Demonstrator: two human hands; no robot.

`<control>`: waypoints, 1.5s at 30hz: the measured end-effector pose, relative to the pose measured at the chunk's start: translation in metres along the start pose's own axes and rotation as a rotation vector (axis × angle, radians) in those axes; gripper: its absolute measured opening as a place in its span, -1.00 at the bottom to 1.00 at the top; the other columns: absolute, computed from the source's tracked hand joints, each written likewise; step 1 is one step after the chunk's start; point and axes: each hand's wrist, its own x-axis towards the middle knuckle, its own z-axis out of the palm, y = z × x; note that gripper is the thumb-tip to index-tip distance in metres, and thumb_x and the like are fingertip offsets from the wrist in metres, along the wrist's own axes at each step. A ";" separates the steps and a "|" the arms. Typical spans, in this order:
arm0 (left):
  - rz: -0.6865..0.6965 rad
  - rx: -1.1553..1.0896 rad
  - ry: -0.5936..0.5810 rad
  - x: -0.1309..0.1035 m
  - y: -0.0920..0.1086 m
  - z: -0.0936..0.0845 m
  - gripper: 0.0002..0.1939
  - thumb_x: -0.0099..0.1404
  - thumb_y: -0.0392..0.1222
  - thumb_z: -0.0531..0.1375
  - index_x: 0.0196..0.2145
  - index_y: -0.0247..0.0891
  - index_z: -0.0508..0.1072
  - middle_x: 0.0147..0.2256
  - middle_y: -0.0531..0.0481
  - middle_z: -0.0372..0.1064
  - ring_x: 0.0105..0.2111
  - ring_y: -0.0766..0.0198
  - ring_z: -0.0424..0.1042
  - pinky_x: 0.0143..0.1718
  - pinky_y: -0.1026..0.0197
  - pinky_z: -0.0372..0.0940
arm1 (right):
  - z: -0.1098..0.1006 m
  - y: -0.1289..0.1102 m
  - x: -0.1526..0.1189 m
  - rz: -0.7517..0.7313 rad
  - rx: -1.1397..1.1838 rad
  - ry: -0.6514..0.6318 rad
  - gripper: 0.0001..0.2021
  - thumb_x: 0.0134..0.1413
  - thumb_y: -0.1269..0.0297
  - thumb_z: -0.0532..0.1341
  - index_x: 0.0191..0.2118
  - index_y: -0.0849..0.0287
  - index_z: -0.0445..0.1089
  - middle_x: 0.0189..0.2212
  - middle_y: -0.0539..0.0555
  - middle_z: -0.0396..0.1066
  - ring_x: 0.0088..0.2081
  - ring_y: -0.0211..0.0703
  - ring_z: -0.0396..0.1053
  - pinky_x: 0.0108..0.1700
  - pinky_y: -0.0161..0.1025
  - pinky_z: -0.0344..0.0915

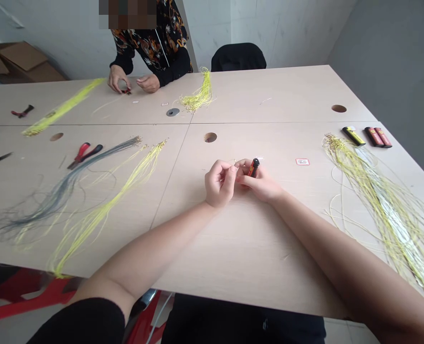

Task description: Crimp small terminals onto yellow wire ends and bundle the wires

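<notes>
My right hand (264, 184) is closed around a black and red lighter (254, 168), whose black end sticks up above the fingers. Thumb and fingertips of my left hand (219, 184) are pinched together right beside it. A faint yellowish bit shows at those fingertips, too small to make out. Both hands are close together over the near half of the table (233, 258). To the left lie a bundle of yellow cords (125, 188) and a bundle of grey cords (66, 184). Another yellow cord bundle (373, 191) spreads out on the right.
Red-handled pliers (84, 154) lie at the left; several lighters (375, 137) lie at the right. A small label (302, 162) is nearby. Across the table a person's hands (125, 81) handle a small red tool. Round holes (210, 137) pierce the tabletop. More yellow cords (201, 93) lie farther back.
</notes>
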 end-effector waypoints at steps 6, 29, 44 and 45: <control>-0.013 -0.001 -0.001 -0.001 -0.001 0.000 -0.65 0.37 -0.01 0.11 -0.51 -0.24 0.24 -0.60 0.14 0.18 -0.59 0.44 0.18 -0.50 0.33 0.14 | -0.002 0.001 0.003 -0.044 0.117 -0.038 -0.68 0.01 0.10 0.18 -0.61 0.16 0.17 -0.60 -0.05 0.10 -0.52 -0.30 0.06 -0.44 -0.27 0.02; -0.037 0.005 -0.019 -0.001 0.001 0.000 -0.64 0.36 0.03 0.11 -0.50 -0.24 0.25 -0.62 0.14 0.21 -0.61 0.44 0.17 -0.52 0.33 0.14 | 0.007 -0.009 -0.006 -0.105 -0.052 -0.125 -0.48 0.05 -0.05 0.19 -0.73 0.13 0.04 -0.78 -0.12 -0.04 -0.68 -0.41 -0.08 -0.60 -0.32 -0.11; -0.012 -0.002 -0.032 -0.001 0.001 0.000 -0.66 0.37 -0.02 0.11 -0.51 -0.23 0.24 -0.64 0.16 0.13 -0.63 0.44 0.10 -0.57 0.32 0.06 | 0.005 -0.008 -0.003 -0.036 -0.076 -0.102 -0.43 0.05 -0.17 0.16 -0.71 0.14 0.04 -0.79 -0.14 -0.10 -0.69 -0.42 -0.13 -0.64 -0.34 -0.14; -0.011 -0.002 -0.032 -0.001 0.001 0.000 -0.66 0.37 -0.02 0.11 -0.51 -0.23 0.24 -0.64 0.16 0.13 -0.63 0.44 0.10 -0.57 0.32 0.05 | 0.005 -0.007 -0.003 -0.028 -0.073 -0.096 -0.43 0.04 -0.17 0.17 -0.71 0.14 0.05 -0.79 -0.14 -0.10 -0.69 -0.42 -0.13 -0.64 -0.34 -0.14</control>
